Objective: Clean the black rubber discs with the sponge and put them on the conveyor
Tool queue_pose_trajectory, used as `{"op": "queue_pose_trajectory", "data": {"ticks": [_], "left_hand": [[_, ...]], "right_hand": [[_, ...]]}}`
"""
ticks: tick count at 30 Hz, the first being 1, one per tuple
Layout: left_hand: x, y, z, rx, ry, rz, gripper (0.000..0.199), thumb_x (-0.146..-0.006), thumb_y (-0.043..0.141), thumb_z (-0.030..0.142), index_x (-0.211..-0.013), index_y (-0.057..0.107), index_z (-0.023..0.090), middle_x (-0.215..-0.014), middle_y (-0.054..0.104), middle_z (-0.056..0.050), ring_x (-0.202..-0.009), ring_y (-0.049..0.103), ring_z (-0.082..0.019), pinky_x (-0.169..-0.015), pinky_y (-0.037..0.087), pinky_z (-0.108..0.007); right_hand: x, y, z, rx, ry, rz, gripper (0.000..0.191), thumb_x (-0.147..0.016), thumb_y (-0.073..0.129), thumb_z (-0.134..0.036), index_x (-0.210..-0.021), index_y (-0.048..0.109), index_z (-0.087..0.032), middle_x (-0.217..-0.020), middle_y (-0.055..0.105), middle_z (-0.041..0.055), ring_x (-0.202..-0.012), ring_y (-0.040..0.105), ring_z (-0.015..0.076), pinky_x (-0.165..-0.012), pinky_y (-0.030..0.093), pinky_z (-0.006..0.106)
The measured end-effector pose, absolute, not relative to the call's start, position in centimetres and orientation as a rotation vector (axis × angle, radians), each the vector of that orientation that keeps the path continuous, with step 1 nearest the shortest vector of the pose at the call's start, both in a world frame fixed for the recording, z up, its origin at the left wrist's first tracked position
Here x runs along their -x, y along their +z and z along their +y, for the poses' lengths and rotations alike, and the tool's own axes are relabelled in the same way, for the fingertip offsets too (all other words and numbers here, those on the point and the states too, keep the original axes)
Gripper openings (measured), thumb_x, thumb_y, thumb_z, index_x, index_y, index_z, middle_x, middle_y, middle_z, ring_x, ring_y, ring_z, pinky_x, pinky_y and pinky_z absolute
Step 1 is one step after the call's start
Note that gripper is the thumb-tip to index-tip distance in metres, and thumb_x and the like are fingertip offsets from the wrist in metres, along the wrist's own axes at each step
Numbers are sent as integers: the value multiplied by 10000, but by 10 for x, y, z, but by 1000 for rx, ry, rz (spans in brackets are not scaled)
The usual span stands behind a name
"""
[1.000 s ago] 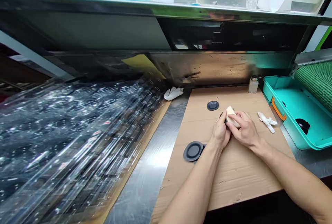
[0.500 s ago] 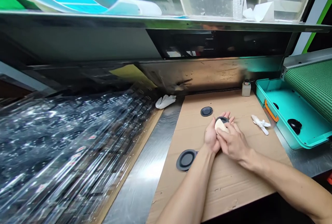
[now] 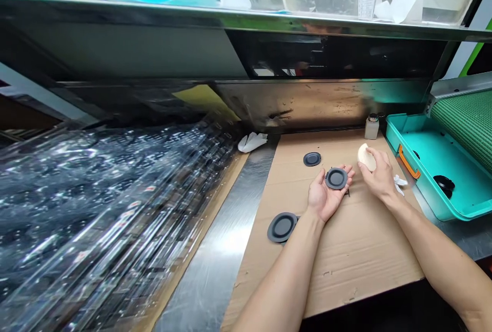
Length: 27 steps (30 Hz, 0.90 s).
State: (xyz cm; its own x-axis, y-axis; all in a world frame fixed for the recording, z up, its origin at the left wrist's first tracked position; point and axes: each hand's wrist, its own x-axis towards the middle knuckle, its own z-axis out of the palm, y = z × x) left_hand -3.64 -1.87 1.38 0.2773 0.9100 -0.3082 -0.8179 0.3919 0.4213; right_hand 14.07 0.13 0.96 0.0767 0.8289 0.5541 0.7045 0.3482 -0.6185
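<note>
1. The left hand (image 3: pixel 325 200) is palm up, fingers extended, with a dark disc (image 3: pixel 336 178) lying on them, above the cardboard (image 3: pixel 369 255).
2. The right hand (image 3: pixel 378 170) pinches a cream pad (image 3: pixel 365 158) between thumb and fingers, just beside the disc and apart from it.
3. A far disc (image 3: pixel 312 159) lies on the cardboard beyond the left thumb; a near disc (image 3: pixel 282 227) sits by the left forearm, which crosses close to its edge.
4. A white scrap (image 3: pixel 400 183) is partly hidden behind the right hand.
5. A bottle (image 3: pixel 371 128) stands upright at the cardboard's back edge.
6. The teal bin (image 3: pixel 434 205) borders the right side, its orange handle (image 3: pixel 408 162) facing the cardboard; a black part (image 3: pixel 444 184) lies inside.
7. Clear plastic (image 3: pixel 96 209) crowds the left, with bare steel (image 3: pixel 219 234) between it and the cardboard.
</note>
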Motion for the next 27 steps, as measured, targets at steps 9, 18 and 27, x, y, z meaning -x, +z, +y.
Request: {"op": "queue_pose_trajectory", "data": {"ticks": [9, 18, 27], "left_hand": [[29, 8, -11, -195, 1257, 611, 344, -1018, 400, 294, -951, 690, 121, -1055, 742, -137, -1039, 707, -231, -942, 572, -375], [40, 8, -4, -33, 1401, 641, 453, -1059, 274, 361, -1043, 660, 125, -1184, 711, -169, -1097, 707, -263, -858, 599, -367], [35, 10, -5, -106, 1365, 662, 433, -1060, 314, 380, -1007, 651, 114, -1097, 732, -156, -945, 742, -245, -787, 596, -343]], "right_hand": [[-123, 37, -31, 1325, 499, -2120, 459, -855, 695, -270, -1308, 630, -230, -1234, 644, 88, -1124, 626, 239, -980, 474, 374], [-150, 58, -30, 1477, 900, -2546, 556, -734, 759, -314, -1276, 647, -258, -1167, 706, 60, -1068, 639, 275, -880, 478, 347], [-168, 65, -26, 1692, 351, -2375, 334, -957, 557, -427, -1201, 712, -259, -1202, 694, 88, -1128, 605, 282, -933, 443, 373]]}}
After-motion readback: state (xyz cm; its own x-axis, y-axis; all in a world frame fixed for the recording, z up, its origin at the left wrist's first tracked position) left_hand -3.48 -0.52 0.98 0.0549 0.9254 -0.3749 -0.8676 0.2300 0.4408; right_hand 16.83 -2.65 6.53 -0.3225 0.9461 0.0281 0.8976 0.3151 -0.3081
